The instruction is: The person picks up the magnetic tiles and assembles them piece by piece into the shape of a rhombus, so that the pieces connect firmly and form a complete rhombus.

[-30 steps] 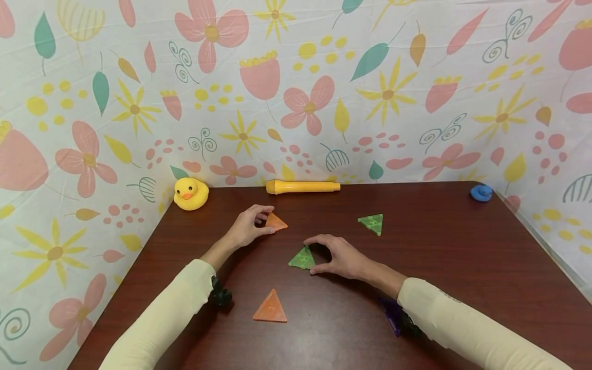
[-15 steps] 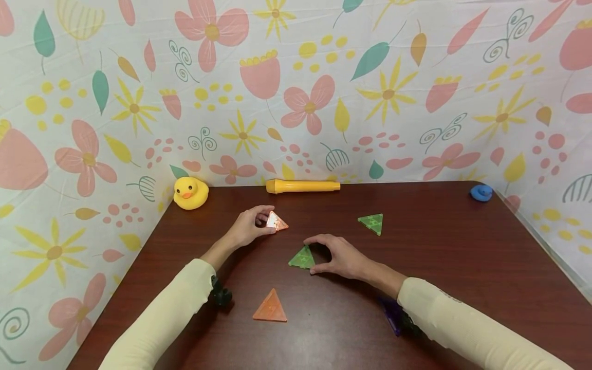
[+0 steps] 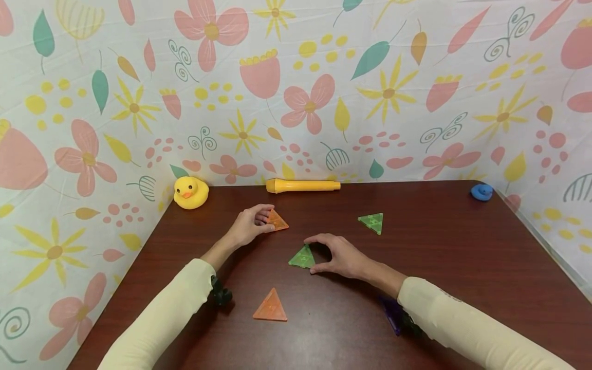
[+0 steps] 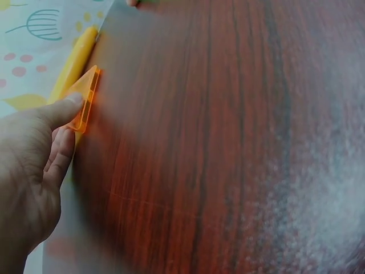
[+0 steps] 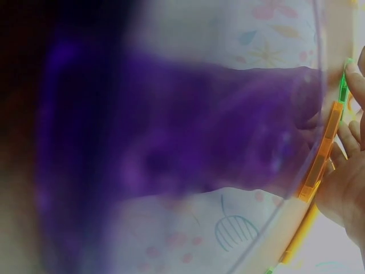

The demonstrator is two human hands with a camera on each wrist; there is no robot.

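In the head view my left hand (image 3: 250, 226) pinches an orange triangle (image 3: 277, 221) between thumb and fingers; the left wrist view shows this triangle (image 4: 85, 97) tilted on edge in the hand (image 4: 31, 165). Nearer the middle, my right hand (image 3: 344, 258) has thumb and index finger on two corners of a green triangle (image 3: 302, 258). Another orange triangle (image 3: 271, 307) lies flat in front, and a second green triangle (image 3: 372, 223) lies behind and right of my right hand. Blurred purple plastic (image 5: 217, 125) blocks much of the right wrist view.
A yellow duck (image 3: 191, 193) sits at the back left, a yellow stick (image 3: 302, 186) along the table's back edge, and a blue duck (image 3: 482, 192) at the back right. A purple piece (image 3: 393, 314) shows beside the right sleeve. Patterned cloth (image 3: 324, 149) hangs behind the table.
The orange triangle in my left hand has changed its tilt slightly: it flashed white with glare half a second ago and looks orange now. My right hand has stayed in place.
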